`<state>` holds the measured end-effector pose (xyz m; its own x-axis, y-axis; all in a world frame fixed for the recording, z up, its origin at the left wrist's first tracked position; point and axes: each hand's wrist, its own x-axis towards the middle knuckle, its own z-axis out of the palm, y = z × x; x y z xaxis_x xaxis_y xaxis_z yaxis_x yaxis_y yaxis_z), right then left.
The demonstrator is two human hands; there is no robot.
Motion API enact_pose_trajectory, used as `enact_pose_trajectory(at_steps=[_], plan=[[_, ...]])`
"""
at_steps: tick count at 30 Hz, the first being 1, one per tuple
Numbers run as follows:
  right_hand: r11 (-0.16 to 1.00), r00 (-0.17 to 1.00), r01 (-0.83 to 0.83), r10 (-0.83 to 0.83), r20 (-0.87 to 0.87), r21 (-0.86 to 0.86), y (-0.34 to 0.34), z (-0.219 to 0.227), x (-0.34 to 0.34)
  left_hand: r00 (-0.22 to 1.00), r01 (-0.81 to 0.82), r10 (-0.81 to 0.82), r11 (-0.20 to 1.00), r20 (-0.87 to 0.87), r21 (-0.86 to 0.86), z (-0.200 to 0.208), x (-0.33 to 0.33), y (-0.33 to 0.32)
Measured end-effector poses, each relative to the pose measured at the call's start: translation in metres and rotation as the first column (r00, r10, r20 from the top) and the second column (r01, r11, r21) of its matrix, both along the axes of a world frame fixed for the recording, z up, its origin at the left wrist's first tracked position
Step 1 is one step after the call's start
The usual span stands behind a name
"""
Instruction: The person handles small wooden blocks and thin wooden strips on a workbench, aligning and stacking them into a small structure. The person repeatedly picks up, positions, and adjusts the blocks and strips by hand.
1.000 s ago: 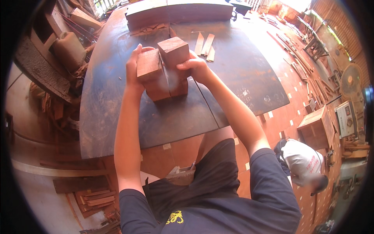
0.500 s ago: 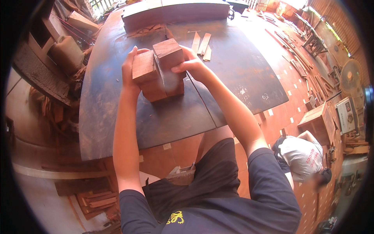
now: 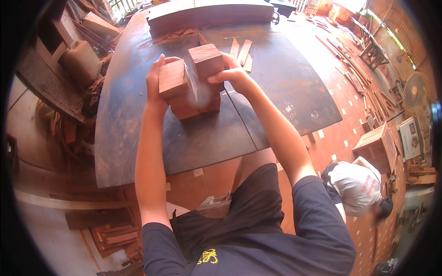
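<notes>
Wrapped round the far left side of a reddish-brown wooden block (image 3: 172,77), my left hand (image 3: 154,83) is closed on it. My right hand (image 3: 234,76) grips a second wooden block (image 3: 206,62) from its right side, thumb on the near face. The two blocks stand side by side with a narrow gap between them, and a thin pale edge shows in that gap; I cannot make out what it is. More wood (image 3: 185,108) shows just beneath them, resting on the dark tabletop (image 3: 290,83). A whitish blur covers part of the right block.
A large curved wooden piece (image 3: 212,20) lies across the table's far side. Several thin wood offcuts (image 3: 244,53) rest beyond my right hand. A dark slit (image 3: 241,120) runs to the table's near edge. On the floor at right, a person (image 3: 354,187) bends near a wooden box (image 3: 375,145).
The gap between the two held blocks has widened at the top. The right block has shifted slightly to the right with my right hand; the left one has barely moved.
</notes>
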<state>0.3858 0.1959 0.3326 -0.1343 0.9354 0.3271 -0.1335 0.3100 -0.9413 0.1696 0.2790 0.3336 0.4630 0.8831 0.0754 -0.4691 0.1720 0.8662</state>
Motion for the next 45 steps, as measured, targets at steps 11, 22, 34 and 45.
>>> enact_pose_trajectory(at_steps=[11,22,34,45], plan=[[0.999,0.998,-0.031,0.033,0.054,-0.026,-0.003,0.001,-0.006,0.995,0.067,-0.067,0.998,0.067,0.005,0.000,-0.002,-0.003],[0.992,0.985,-0.005,-0.017,0.171,0.127,-0.004,-0.001,-0.012,0.997,0.028,-0.028,1.000,0.075,-0.002,-0.007,-0.003,0.006],[0.979,0.958,-0.003,-0.055,0.281,0.202,-0.003,-0.007,-0.011,0.998,-0.039,0.040,0.999,0.041,-0.015,0.000,0.003,-0.004],[0.990,0.957,-0.010,-0.030,0.287,0.137,-0.007,-0.006,-0.011,0.999,0.009,-0.008,1.000,0.046,-0.018,-0.001,0.002,-0.002]])
